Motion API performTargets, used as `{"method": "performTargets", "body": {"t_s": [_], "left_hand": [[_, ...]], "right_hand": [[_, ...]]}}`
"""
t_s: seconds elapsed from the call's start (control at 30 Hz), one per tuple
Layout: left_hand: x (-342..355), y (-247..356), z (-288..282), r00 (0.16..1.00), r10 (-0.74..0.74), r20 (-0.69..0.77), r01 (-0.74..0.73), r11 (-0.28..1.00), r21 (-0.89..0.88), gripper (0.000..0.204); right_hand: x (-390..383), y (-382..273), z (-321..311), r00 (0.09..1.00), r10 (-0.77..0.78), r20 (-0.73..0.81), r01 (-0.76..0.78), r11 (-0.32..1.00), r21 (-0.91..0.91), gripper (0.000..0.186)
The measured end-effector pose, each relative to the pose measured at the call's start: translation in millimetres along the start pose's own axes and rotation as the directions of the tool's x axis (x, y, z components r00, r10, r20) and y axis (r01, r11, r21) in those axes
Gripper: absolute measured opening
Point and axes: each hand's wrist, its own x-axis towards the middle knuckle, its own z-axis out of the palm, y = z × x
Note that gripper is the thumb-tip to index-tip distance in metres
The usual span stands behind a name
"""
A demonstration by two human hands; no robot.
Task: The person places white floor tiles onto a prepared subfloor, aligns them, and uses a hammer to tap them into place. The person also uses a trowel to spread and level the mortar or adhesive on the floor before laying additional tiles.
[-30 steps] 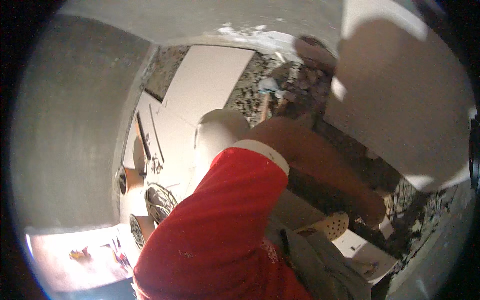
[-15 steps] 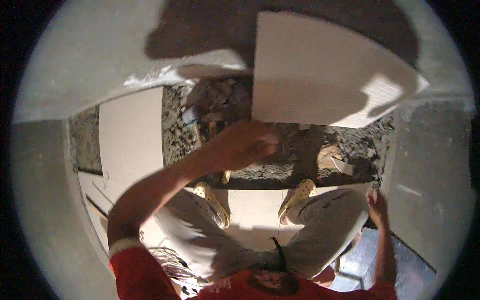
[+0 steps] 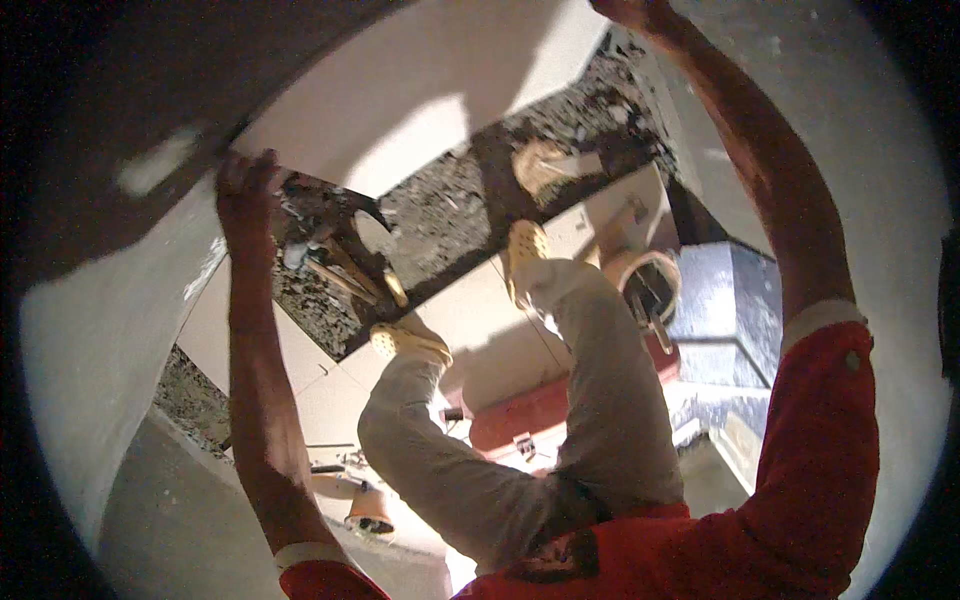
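Observation:
A large pale floor tile (image 3: 400, 90) is raised at the far side, spanning between my two hands. My left hand (image 3: 247, 185) is closed on its left corner, fingertips showing against the edge. At the tile's right corner, near the picture's top edge, my right hand (image 3: 635, 12) grips it, partly in the dark rim. Below the tile is a strip of rough grey rubble and mortar (image 3: 440, 210). On that strip near my left forearm lie a hammer (image 3: 338, 280) and a trowel with a yellow handle (image 3: 396, 288).
A broken tile piece (image 3: 582, 165) lies by a brownish lump on the rubble. My yellow clogs (image 3: 525, 245) stand on laid tiles (image 3: 480, 345). To the right are an orange bucket (image 3: 612, 270) with tools and shiny grey panels (image 3: 705, 290). Grey walls rise on both sides.
My right hand has gone from low beside my knee up to the tile's right corner. My left hand has moved from over the rubble to its left corner. The view has turned.

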Motion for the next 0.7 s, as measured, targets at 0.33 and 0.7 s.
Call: {"method": "performTargets", "body": {"t_s": [0.33,0.7], "left_hand": [[39,-37,-26,0.960,-0.038,0.278,-0.111,0.859,0.500,0.060],[50,-42,-23,0.911,-0.202,0.359,-0.058,0.800,0.597,0.071]], "right_hand": [[-5,22,40,0.993,0.120,-0.012,-0.117,0.983,0.145,0.052],[-52,-56,19,0.850,0.519,0.086,-0.506,0.763,0.401,0.063]]}}
